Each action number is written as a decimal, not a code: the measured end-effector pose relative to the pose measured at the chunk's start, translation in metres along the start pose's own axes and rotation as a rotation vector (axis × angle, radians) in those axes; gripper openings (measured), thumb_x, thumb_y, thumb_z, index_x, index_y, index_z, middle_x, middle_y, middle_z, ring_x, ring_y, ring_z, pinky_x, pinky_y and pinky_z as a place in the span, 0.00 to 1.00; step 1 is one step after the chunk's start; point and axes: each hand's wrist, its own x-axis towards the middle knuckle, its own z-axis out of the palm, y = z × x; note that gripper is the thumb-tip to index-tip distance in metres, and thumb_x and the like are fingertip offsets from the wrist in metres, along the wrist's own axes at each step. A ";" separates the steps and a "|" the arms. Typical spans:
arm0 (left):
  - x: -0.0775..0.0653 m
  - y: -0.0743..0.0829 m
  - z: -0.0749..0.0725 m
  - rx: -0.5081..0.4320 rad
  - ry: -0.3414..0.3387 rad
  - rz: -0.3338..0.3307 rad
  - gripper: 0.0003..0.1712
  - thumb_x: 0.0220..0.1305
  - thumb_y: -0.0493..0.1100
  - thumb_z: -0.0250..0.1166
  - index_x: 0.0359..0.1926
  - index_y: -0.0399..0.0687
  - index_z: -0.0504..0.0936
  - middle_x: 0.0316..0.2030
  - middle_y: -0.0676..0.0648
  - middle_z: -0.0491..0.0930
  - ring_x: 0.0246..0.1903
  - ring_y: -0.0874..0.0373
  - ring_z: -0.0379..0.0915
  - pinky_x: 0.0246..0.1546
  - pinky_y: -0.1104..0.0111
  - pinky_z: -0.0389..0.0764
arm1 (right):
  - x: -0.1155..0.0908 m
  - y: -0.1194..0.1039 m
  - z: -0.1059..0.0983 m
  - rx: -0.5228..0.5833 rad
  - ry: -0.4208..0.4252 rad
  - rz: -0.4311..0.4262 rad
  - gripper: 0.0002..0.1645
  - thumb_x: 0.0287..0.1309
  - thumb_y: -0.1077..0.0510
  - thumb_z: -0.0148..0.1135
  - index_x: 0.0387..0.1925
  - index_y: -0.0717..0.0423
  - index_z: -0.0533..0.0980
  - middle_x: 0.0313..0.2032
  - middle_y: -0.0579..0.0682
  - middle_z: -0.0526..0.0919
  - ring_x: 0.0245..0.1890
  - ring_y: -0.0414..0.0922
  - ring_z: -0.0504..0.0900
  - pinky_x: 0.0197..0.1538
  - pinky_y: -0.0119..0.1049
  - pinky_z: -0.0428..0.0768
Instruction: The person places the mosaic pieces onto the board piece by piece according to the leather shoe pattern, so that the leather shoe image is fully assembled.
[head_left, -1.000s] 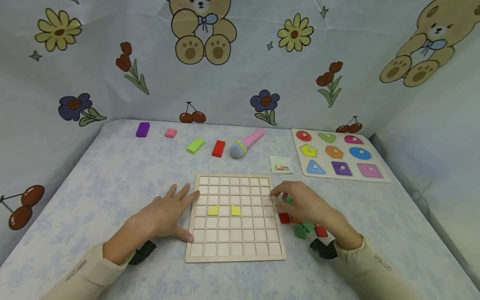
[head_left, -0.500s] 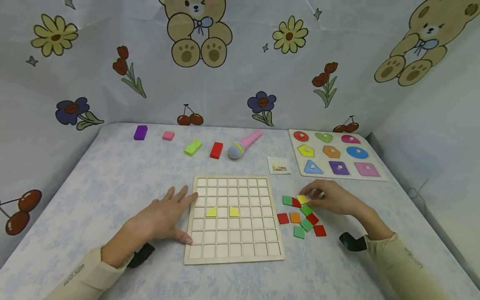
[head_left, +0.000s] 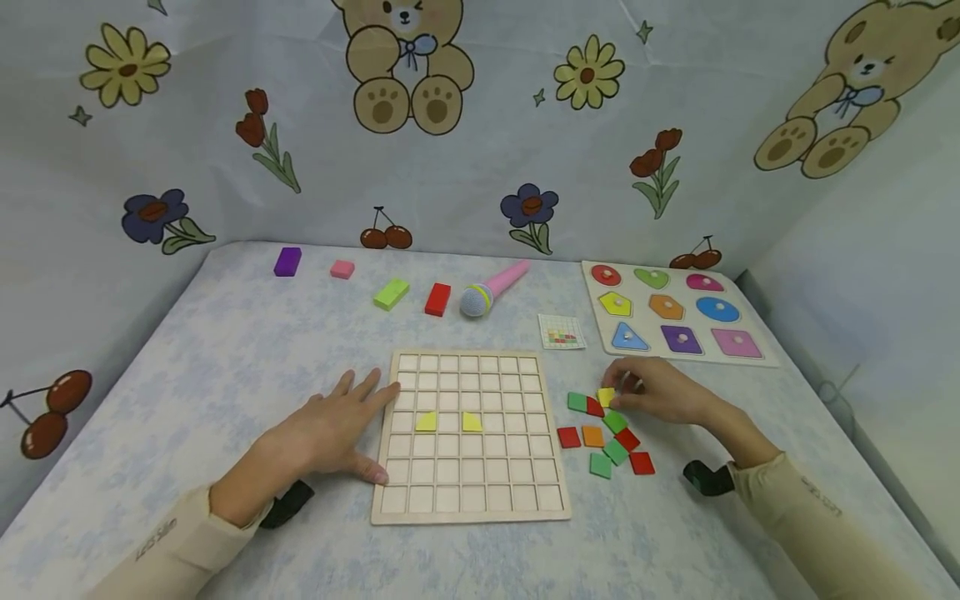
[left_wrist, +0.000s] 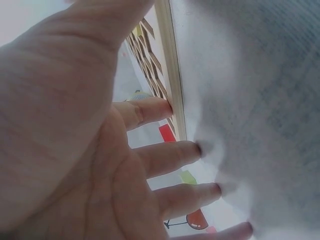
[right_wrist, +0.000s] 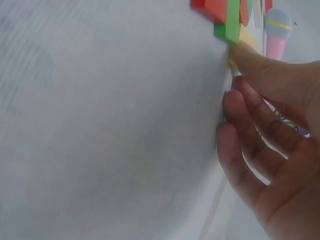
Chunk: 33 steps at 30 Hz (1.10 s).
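A wooden grid board (head_left: 471, 517) lies on the table with two yellow quarter-round tiles on it, a left tile (head_left: 426, 422) and a right tile (head_left: 472, 422). Spread flat at the board's left side, my left hand (head_left: 322, 433) touches its edge with thumb and index finger; the left wrist view shows the index fingertip (left_wrist: 162, 107) at the frame. To the right of the board, my right hand (head_left: 660, 392) pinches a yellow tile (head_left: 605, 397) at the top of a loose group of tiles. In the right wrist view the thumb (right_wrist: 250, 57) lies beside the green tile (right_wrist: 233, 22).
Red, green and orange tiles (head_left: 592, 436) lie right of the board. A small pattern card (head_left: 561, 332) and a shape puzzle (head_left: 693, 337) sit behind them. Farther back are a toy microphone (head_left: 491, 289) and red (head_left: 438, 299), lime (head_left: 392, 293), pink (head_left: 342, 269) and purple blocks (head_left: 287, 261).
My right hand has moved from the board's right edge rightward to the yellow tile among the loose tiles, where its fingers have closed in. My left hand keeps its place.
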 end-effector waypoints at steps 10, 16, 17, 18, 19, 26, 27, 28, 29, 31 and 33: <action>-0.001 -0.002 -0.002 0.013 0.010 0.002 0.67 0.44 0.68 0.76 0.78 0.46 0.55 0.77 0.31 0.48 0.74 0.24 0.43 0.59 0.30 0.64 | 0.030 -0.092 0.019 0.087 0.072 -0.152 0.03 0.63 0.59 0.68 0.36 0.52 0.80 0.31 0.41 0.85 0.33 0.37 0.81 0.40 0.31 0.81; -0.001 -0.001 -0.002 -0.005 0.000 -0.012 0.67 0.44 0.67 0.77 0.78 0.46 0.55 0.77 0.32 0.47 0.74 0.25 0.42 0.60 0.30 0.61 | 0.048 -0.152 0.061 0.141 -0.021 -0.289 0.03 0.62 0.58 0.69 0.34 0.52 0.81 0.28 0.40 0.85 0.29 0.32 0.79 0.36 0.28 0.80; -0.001 -0.001 -0.002 -0.006 -0.002 -0.014 0.66 0.44 0.67 0.77 0.78 0.46 0.55 0.78 0.32 0.47 0.74 0.25 0.42 0.61 0.30 0.61 | 0.050 -0.158 0.066 0.142 -0.023 -0.303 0.03 0.62 0.59 0.69 0.34 0.52 0.81 0.28 0.41 0.85 0.28 0.31 0.79 0.35 0.28 0.80; -0.001 -0.001 -0.002 -0.009 -0.005 -0.016 0.67 0.44 0.66 0.77 0.78 0.46 0.55 0.78 0.33 0.47 0.74 0.26 0.42 0.61 0.29 0.61 | 0.051 -0.164 0.072 0.136 -0.020 -0.320 0.03 0.61 0.60 0.69 0.33 0.53 0.81 0.27 0.41 0.85 0.28 0.31 0.79 0.35 0.27 0.80; 0.000 0.000 -0.001 -0.011 -0.007 -0.016 0.67 0.44 0.66 0.77 0.78 0.46 0.55 0.78 0.33 0.47 0.74 0.26 0.42 0.61 0.29 0.61 | 0.053 -0.167 0.076 0.123 -0.017 -0.327 0.03 0.61 0.60 0.69 0.33 0.54 0.81 0.27 0.41 0.84 0.27 0.31 0.78 0.34 0.27 0.79; 0.001 0.001 -0.001 -0.012 -0.015 -0.020 0.67 0.44 0.67 0.77 0.78 0.47 0.55 0.78 0.34 0.47 0.75 0.26 0.41 0.61 0.29 0.60 | 0.050 -0.181 0.094 -0.056 0.007 -0.296 0.04 0.63 0.57 0.68 0.32 0.47 0.80 0.24 0.35 0.78 0.24 0.32 0.73 0.30 0.26 0.74; 0.001 0.001 -0.001 -0.010 -0.015 -0.021 0.67 0.44 0.67 0.76 0.78 0.47 0.55 0.78 0.33 0.46 0.75 0.26 0.40 0.61 0.30 0.60 | 0.049 -0.183 0.096 -0.083 0.018 -0.305 0.04 0.63 0.57 0.68 0.32 0.46 0.80 0.24 0.35 0.78 0.25 0.32 0.74 0.31 0.26 0.74; 0.001 0.001 -0.001 -0.006 -0.013 -0.022 0.67 0.44 0.68 0.76 0.78 0.48 0.55 0.78 0.33 0.46 0.75 0.26 0.40 0.61 0.30 0.61 | 0.047 -0.184 0.097 -0.114 0.029 -0.315 0.04 0.63 0.57 0.67 0.31 0.46 0.81 0.25 0.36 0.79 0.26 0.34 0.74 0.32 0.26 0.74; 0.001 0.001 -0.001 -0.005 -0.013 -0.023 0.67 0.43 0.68 0.76 0.78 0.48 0.55 0.78 0.33 0.46 0.75 0.26 0.40 0.61 0.30 0.61 | 0.045 -0.185 0.097 -0.164 0.044 -0.331 0.04 0.63 0.57 0.67 0.31 0.46 0.82 0.27 0.37 0.79 0.28 0.35 0.75 0.32 0.26 0.75; 0.001 0.000 -0.001 -0.007 -0.011 -0.023 0.67 0.43 0.69 0.76 0.78 0.48 0.55 0.78 0.33 0.46 0.75 0.26 0.40 0.61 0.31 0.62 | 0.041 -0.187 0.097 -0.276 0.066 -0.374 0.03 0.64 0.56 0.67 0.33 0.47 0.85 0.33 0.41 0.81 0.34 0.38 0.77 0.32 0.27 0.77; 0.001 0.000 -0.001 -0.012 -0.011 -0.023 0.67 0.43 0.69 0.76 0.78 0.48 0.55 0.78 0.33 0.46 0.75 0.26 0.40 0.61 0.31 0.62 | 0.036 -0.188 0.096 -0.374 0.068 -0.414 0.05 0.64 0.56 0.67 0.39 0.48 0.87 0.39 0.44 0.81 0.38 0.40 0.77 0.33 0.28 0.79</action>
